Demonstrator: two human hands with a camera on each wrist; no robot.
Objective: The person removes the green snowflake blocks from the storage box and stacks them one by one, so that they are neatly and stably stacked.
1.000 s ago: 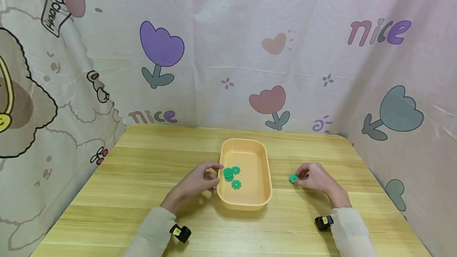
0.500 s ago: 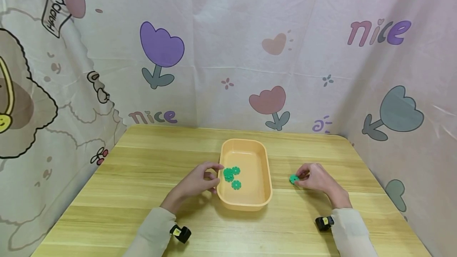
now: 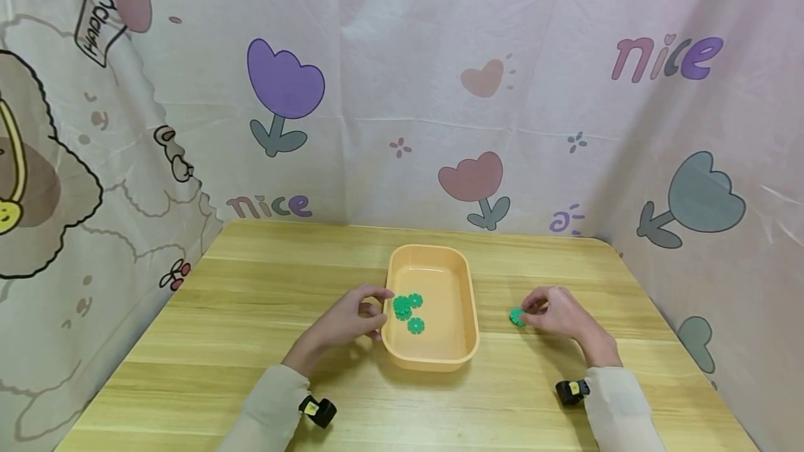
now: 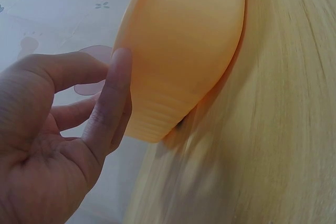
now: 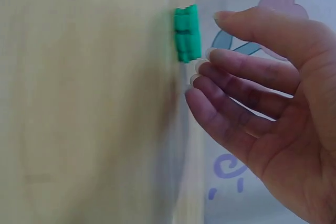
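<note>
On the table lies a small stack of green snowflake building discs, seen edge-on as a green stack in the right wrist view. My right hand is just right of it, thumb and fingers parted, with a gap to the stack in the right wrist view. A pale orange plastic tray stands left of it, holding several green discs on its left side. My left hand holds the tray's left rim between thumb and index finger; the thumb lies against the outer wall.
The wooden table ends at a printed cloth backdrop behind and on both sides. A small black camera sits on each wrist, the left camera and the right camera hanging low beside the sleeves.
My right fingers have come off the green discs and drawn slightly right. The stack stays on the table. My left hand and the tray have not moved.
</note>
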